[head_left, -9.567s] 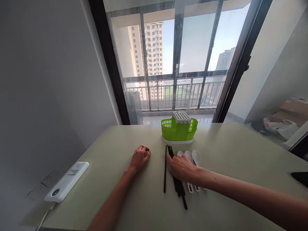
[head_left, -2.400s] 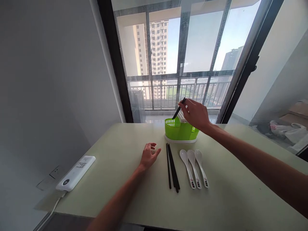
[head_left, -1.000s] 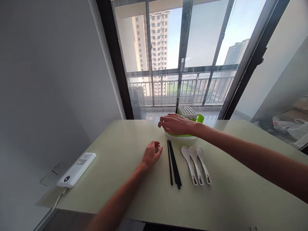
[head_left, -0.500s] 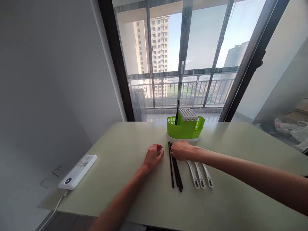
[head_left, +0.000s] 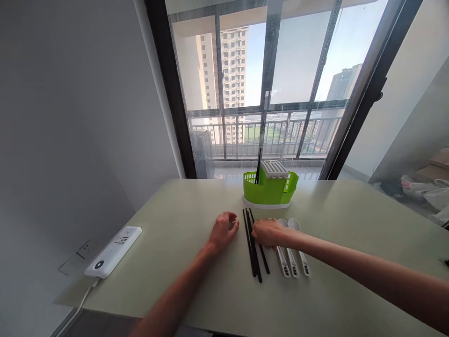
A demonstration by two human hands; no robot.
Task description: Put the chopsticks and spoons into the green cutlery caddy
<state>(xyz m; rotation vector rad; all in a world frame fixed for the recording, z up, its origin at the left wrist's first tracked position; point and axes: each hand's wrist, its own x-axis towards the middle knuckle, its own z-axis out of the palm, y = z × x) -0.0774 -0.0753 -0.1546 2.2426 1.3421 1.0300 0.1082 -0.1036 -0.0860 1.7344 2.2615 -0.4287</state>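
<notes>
My right hand (head_left: 267, 232) is closed at the middle of a black chopstick (head_left: 264, 260), which lies slanted on the table under the fingers. Just left of it, several more black chopsticks (head_left: 251, 255) lie side by side, pointing away from me. Three white spoons (head_left: 292, 264) rest to the right, handles towards me, partly covered by my right hand and forearm. My left hand (head_left: 224, 229) rests on the table left of the chopsticks, its fingers curved and thumb apart, with nothing in it.
Behind the chopsticks stands a green utensil basket (head_left: 264, 193) with a white slotted top and dark chopsticks upright inside. A white power strip (head_left: 114, 251) with a cable lies at the table's left edge. A glass window (head_left: 245, 93) is beyond the table (head_left: 182, 201).
My right hand has come a little nearer to me. The rightmost chopstick now lies apart from the others, whose far ends have shifted left. Two spoon bowls have come into sight.
</notes>
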